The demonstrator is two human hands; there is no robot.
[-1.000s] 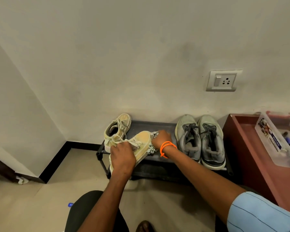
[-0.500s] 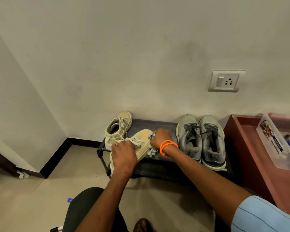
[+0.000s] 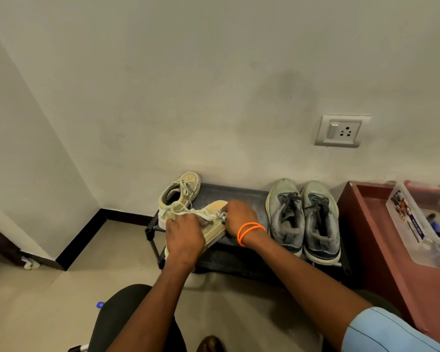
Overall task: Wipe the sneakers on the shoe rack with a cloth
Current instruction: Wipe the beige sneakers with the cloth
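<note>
1. Shoe rack [image 3: 241,196]: low dark rack set against the wall; the landmark for every entry below.
2. Yellow sneaker in hand [image 3: 215,224]: held tilted over the rack's left front edge, toe pointing toward the wall, heel hidden under your left hand.
3. Left hand [image 3: 184,236]: fingers curled over the sneaker's heel and collar, gripping it.
4. Right hand [image 3: 239,215]: closed on the cloth and pressed against the sneaker's toe side, above the rack's middle; orange bands at the wrist.
5. Cloth [image 3: 222,215]: only a small grey bunch shows between your right fingers and the sneaker; its full extent cannot be told.
6. Second yellow sneaker [image 3: 179,194]: at the rack's back left corner, leaning, laces trailing toward the held one.
7. Grey sneakers [image 3: 302,217]: a pair, side by side at the rack's right end, toes to the wall.
8. Clear plastic box [image 3: 417,224]: on the reddish cabinet just right of the rack.
9. Risks, as judged:
   - The loose laces appear to cross between the two yellow sneakers; lifting further could drag the second one off the rack's left edge.
   - The held sneaker overhangs the rack's front; a slackened left grip would drop it to the floor.
   - The small cloth bunch may slip, leaving bare fingers rubbing.
</note>
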